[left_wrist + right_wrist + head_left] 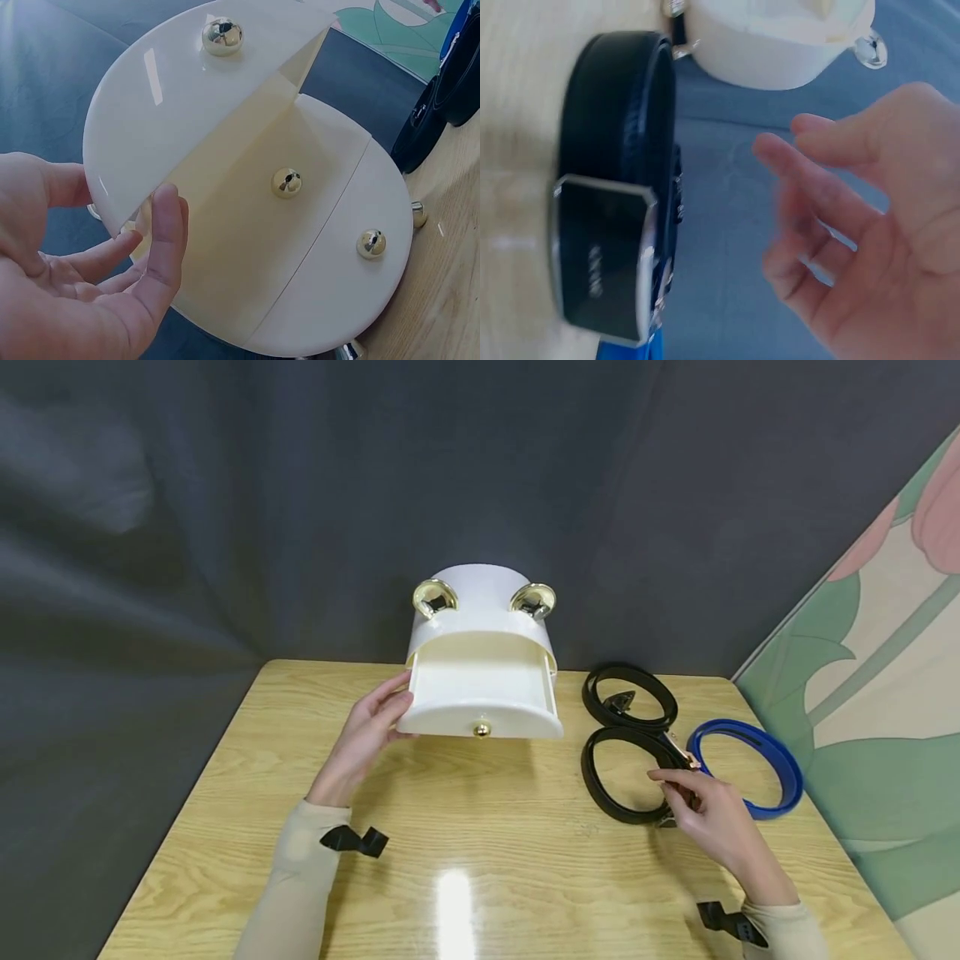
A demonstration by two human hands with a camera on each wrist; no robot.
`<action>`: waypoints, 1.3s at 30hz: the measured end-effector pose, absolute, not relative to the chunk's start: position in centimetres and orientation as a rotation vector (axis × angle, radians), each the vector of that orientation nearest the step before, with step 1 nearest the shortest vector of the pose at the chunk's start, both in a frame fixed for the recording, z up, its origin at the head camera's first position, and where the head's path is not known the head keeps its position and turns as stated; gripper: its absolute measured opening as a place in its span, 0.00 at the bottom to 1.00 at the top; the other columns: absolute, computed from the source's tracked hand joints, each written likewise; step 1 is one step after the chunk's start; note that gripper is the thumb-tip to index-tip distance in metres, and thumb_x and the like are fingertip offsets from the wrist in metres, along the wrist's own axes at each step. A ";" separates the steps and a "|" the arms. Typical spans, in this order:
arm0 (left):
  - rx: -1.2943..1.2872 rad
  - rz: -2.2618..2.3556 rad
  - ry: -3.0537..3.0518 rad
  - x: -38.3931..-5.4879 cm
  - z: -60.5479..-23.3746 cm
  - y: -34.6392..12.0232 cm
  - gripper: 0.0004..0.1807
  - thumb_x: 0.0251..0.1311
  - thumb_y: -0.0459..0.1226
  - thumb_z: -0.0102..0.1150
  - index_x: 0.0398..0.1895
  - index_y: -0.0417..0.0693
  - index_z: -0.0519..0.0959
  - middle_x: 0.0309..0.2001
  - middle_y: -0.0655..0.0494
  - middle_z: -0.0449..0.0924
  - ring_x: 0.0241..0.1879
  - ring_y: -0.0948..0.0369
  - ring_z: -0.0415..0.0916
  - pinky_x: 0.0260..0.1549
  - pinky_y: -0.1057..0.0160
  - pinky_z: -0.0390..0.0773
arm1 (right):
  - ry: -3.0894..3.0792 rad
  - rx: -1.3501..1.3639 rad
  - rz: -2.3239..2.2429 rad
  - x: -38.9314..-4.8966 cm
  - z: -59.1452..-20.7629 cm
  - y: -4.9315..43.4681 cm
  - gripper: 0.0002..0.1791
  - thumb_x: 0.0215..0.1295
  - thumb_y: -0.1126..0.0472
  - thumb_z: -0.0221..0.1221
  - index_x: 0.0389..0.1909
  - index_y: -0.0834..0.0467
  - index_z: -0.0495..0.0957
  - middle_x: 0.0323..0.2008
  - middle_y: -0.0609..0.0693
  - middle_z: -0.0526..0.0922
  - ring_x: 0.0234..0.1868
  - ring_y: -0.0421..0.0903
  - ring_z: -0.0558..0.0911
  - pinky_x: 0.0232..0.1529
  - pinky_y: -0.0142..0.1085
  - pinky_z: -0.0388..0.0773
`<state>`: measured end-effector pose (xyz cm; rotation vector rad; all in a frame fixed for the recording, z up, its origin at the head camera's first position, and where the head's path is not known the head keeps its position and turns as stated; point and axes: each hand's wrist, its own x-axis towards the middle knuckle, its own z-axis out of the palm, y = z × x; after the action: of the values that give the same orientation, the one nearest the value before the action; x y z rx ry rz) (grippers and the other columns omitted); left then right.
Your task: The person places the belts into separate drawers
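A white rounded box [480,597] with gold ear-like fittings stands at the back of the table, its top drawer [480,720] pulled out and bare inside. In the left wrist view, lower drawer fronts with gold knobs [286,182] are visible below it. My left hand [362,739] holds that drawer's left corner, thumb on one side and fingers on the other. Over the front coiled black belt [592,777] hovers my right hand [712,818], its fingers loosely bent with nothing between them. The right wrist view shows a belt's dark rectangular buckle [604,259] apart from the fingertips.
Behind the front belt lies another coiled black belt [592,697]. A coiled blue belt [791,777] is at the right. A dark curtain [480,460] hangs behind the wooden table [225,777], and a flower-patterned panel [885,693] stands along the right.
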<state>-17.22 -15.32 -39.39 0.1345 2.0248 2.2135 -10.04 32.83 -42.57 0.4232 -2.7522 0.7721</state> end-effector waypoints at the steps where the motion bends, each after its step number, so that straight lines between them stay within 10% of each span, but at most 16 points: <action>1: 0.137 2.212 2.029 -17.3 -39.3 -15.3 0.31 0.84 0.41 0.48 0.85 0.49 0.60 0.71 0.42 0.71 0.49 0.66 0.81 0.43 0.68 0.86 | -2.752 0.435 0.745 -10.0 -42.8 33.1 0.18 0.72 0.73 0.59 0.55 0.54 0.89 0.45 0.54 0.90 0.26 0.31 0.72 0.22 0.29 0.67; 16: 0.206 2.157 2.081 -17.4 -39.3 -15.6 0.32 0.84 0.43 0.48 0.86 0.50 0.58 0.76 0.38 0.68 0.53 0.66 0.81 0.49 0.64 0.86 | -2.867 0.440 0.588 -9.3 -44.2 36.6 0.26 0.61 0.78 0.63 0.61 0.61 0.84 0.71 0.69 0.75 0.19 0.29 0.64 0.15 0.29 0.61; 28: 0.213 2.149 2.079 -17.4 -39.3 -15.7 0.31 0.85 0.42 0.47 0.86 0.49 0.57 0.76 0.38 0.69 0.53 0.68 0.81 0.51 0.62 0.86 | -3.052 0.368 0.639 -9.3 -45.0 37.6 0.41 0.64 0.76 0.61 0.80 0.58 0.67 0.61 0.67 0.82 0.23 0.32 0.69 0.19 0.30 0.64; 33: 0.205 2.143 2.092 -17.3 -39.3 -15.7 0.31 0.85 0.42 0.46 0.86 0.48 0.57 0.76 0.37 0.69 0.53 0.68 0.81 0.51 0.64 0.86 | -3.012 0.477 0.682 -9.6 -45.9 37.5 0.41 0.58 0.81 0.62 0.76 0.63 0.71 0.76 0.73 0.66 0.25 0.29 0.69 0.22 0.28 0.67; 39: 0.200 2.142 2.094 -17.1 -39.3 -15.7 0.31 0.85 0.42 0.46 0.85 0.47 0.58 0.76 0.37 0.69 0.54 0.68 0.80 0.51 0.65 0.85 | -2.854 0.633 0.727 -9.7 -46.9 37.0 0.35 0.54 0.85 0.62 0.66 0.68 0.79 0.70 0.76 0.72 0.21 0.26 0.64 0.21 0.27 0.65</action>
<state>-17.07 -15.69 -39.33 0.2002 2.0935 2.1418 -9.69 37.00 -46.91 0.6332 -2.8535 0.7266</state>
